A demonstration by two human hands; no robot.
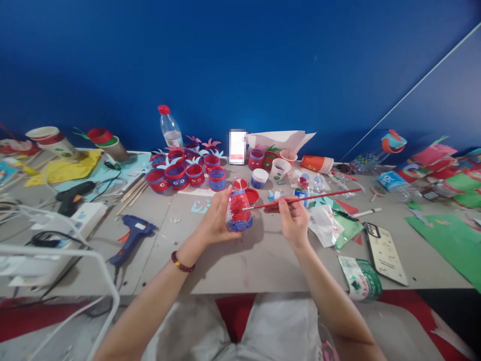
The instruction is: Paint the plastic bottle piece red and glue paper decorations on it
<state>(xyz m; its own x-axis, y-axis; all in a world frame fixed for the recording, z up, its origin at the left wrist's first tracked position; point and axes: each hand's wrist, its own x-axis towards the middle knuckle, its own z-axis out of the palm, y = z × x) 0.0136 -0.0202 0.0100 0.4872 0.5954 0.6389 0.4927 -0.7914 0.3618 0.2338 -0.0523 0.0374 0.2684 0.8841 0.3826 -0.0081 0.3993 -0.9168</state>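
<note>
My left hand (216,216) is closed around a cut plastic bottle piece (239,208), coated red with a blue band at its lower edge. Between the fingers of my right hand (294,220) is a long red-handled paintbrush (319,195). The brush's tip meets the red side of the bottle piece. Just behind the piece sits a small pot of red paint (251,196), partly hidden by it. A white jar with blue on its side (259,178) stands farther back.
Several red-and-blue painted cups (176,175) stand at the back left. A glue gun (133,235) and a white power strip (80,225) lie at left. At right are a phone (385,253), a green packet (361,278) and green paper (447,245). A blue wall (240,65) rises behind.
</note>
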